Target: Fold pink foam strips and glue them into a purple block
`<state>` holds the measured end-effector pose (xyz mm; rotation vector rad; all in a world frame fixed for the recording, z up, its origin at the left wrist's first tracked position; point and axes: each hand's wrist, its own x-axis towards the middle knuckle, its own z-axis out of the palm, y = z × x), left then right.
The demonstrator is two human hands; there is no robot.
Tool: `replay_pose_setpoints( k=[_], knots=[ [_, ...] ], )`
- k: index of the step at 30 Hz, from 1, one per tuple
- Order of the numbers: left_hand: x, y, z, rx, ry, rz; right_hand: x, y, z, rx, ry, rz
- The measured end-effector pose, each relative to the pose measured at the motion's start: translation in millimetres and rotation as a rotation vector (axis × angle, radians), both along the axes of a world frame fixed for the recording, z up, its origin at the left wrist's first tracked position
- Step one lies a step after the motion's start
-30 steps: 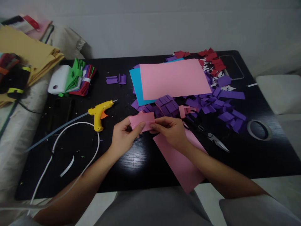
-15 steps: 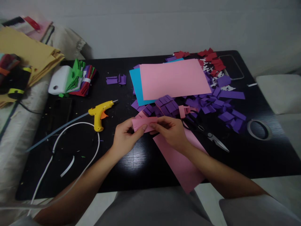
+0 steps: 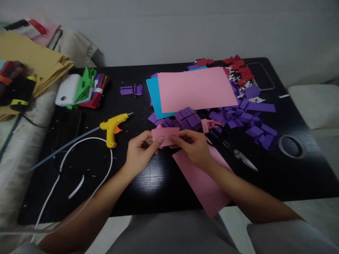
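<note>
The black table (image 3: 296,180) underlies the upper pink sheet (image 3: 197,90), your reference point here. A blue sheet (image 3: 155,97) lies beneath that reference, exposed along its left side. The lower pink sheet (image 3: 206,190) sits on your side of it, one corner past the table's front edge. Purple paper pieces (image 3: 233,122) are scattered along its near edge and to its right. Scissors (image 3: 237,152) lie nearer you and to its right; the yellow glue gun (image 3: 110,128) lies nearer you and to its left. Your left hand (image 3: 139,150) and right hand (image 3: 196,146) are both on your side of it, each closed in a pinch, thumb in front. Between them you grip a small pink piece (image 3: 165,134), just short of the reference sheet's near-left corner.
</note>
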<state>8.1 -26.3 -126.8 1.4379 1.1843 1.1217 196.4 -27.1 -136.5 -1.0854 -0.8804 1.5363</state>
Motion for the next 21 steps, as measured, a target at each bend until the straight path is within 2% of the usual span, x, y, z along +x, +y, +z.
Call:
replay_pose_setpoints(
  k=[7, 18, 21],
  knots=[
    [-4.7, 3.9, 2.0, -0.014, 0.012, 0.017, 1.4, 2.2, 0.5, 0.009, -0.051, -0.025],
    [-9.8, 7.1, -2.6, 0.069, 0.094, 0.052, 4.6, 4.1, -2.1, 0.029, -0.073, -0.064],
    [-11.1, 7.7, -3.4, 0.121, 0.096, 0.045, 6.2, 4.4, -2.8, 0.120, -0.129, -0.071]
  ],
)
